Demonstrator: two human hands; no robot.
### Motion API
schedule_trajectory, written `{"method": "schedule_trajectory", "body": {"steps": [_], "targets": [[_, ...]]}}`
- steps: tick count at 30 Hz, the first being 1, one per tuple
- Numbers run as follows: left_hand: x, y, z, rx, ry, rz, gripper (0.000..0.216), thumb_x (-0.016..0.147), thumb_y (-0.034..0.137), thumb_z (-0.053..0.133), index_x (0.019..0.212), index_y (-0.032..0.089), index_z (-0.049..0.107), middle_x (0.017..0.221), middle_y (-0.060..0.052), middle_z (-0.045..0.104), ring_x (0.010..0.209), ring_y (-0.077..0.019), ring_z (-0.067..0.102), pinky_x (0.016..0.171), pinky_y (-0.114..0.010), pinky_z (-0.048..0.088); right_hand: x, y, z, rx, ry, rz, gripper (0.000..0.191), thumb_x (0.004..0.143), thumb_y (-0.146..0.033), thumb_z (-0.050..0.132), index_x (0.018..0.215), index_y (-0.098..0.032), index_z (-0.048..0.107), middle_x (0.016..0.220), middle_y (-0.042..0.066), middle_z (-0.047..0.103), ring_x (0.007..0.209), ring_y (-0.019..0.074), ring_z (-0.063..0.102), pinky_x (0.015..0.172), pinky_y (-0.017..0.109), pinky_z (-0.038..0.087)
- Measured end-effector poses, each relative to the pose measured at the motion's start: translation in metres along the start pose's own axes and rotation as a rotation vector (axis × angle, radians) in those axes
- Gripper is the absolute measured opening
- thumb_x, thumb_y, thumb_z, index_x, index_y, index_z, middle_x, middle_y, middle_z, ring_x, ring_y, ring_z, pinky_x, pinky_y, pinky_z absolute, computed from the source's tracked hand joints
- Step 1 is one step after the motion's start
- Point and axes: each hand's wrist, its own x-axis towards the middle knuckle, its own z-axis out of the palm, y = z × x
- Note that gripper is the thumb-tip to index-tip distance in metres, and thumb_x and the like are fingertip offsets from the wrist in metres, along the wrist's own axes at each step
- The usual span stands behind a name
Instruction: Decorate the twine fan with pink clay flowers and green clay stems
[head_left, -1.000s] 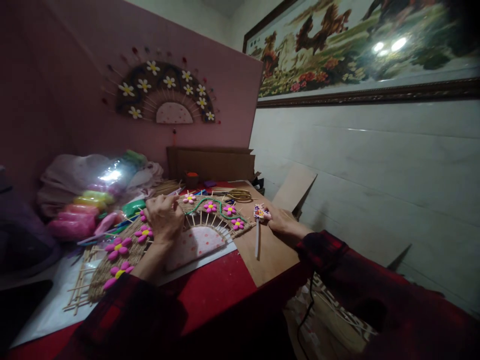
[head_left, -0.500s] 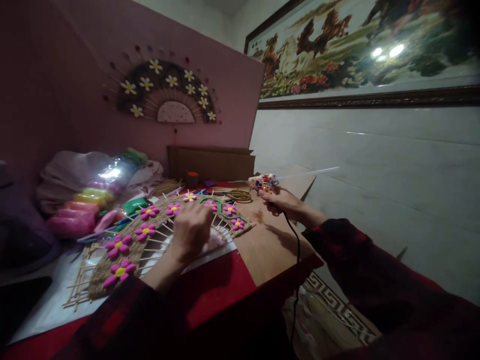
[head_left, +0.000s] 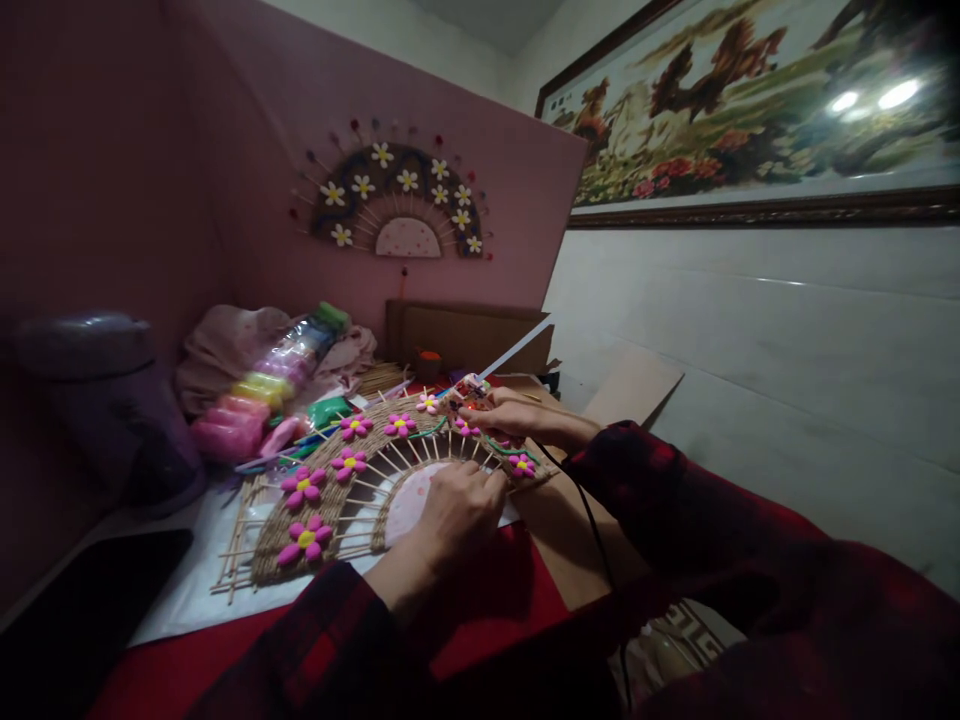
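A fan-shaped craft piece of wooden sticks and wound brown twine lies on the table, with pink clay flowers along its band and a pale half-round centre. My right hand is wrapped round a patterned glue gun above the fan's upper right band; a long clear glue stick juts from its back and a black cord hangs down. My left hand is closed over the lower right of the fan's centre. Its fingertips are hidden, and what they hold cannot be seen. A green wavy strip runs along the band.
Bags of coloured clay lie at the back left beside a lidded bottle. A black flat object is at the front left. Cardboard stands behind, and a finished flowered fan hangs on the pink wall.
My right hand has brought the glue gun left, over the fan. My left hand has come down from the flowered band to the fan's centre. The view has turned left.
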Motion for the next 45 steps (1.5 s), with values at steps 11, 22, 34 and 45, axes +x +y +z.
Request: {"method": "schedule_trajectory", "body": {"steps": [11,22,34,45], "targets": [[-0.002,0.002,0.003,-0.052,0.004,-0.007,0.013,0.075,0.01,0.05,0.066,0.017,0.055,0.054,-0.003,0.058,0.053,-0.0173,0.054,0.048,-0.031,0.032,0.011,-0.003,0.011,-0.043,0.049,0.121,0.053,0.069,-0.07,0.054,0.058,-0.018,0.048,0.047,-0.005,0.036,0.041,0.0069,0.03,0.039,0.023,0.019],[-0.002,0.002,0.004,-0.075,0.012,-0.016,0.017,0.078,0.009,0.048,0.066,0.017,0.055,0.054,-0.003,0.058,0.053,-0.0166,0.054,0.047,-0.03,0.031,0.015,-0.023,0.016,-0.033,0.03,0.132,0.054,0.07,-0.068,0.054,0.054,-0.018,0.047,0.045,-0.005,0.036,0.039,0.0061,0.029,0.039,0.023,0.018],[-0.004,0.001,0.005,-0.071,-0.006,-0.022,0.016,0.079,0.011,0.049,0.066,0.017,0.056,0.054,-0.003,0.057,0.053,-0.017,0.054,0.048,-0.031,0.031,0.017,-0.012,0.004,0.098,-0.028,0.072,0.044,0.07,-0.06,0.062,0.061,-0.018,0.05,0.048,-0.006,0.038,0.042,0.0068,0.031,0.039,0.022,0.021],[-0.002,0.003,0.005,-0.083,-0.024,-0.036,0.018,0.081,0.01,0.047,0.065,0.017,0.055,0.054,-0.003,0.057,0.053,-0.0166,0.053,0.048,-0.029,0.03,0.021,-0.005,0.003,0.032,-0.047,0.152,0.051,0.067,-0.066,0.06,0.058,-0.019,0.043,0.046,-0.006,0.035,0.039,0.0063,0.027,0.036,0.023,0.018]]}}
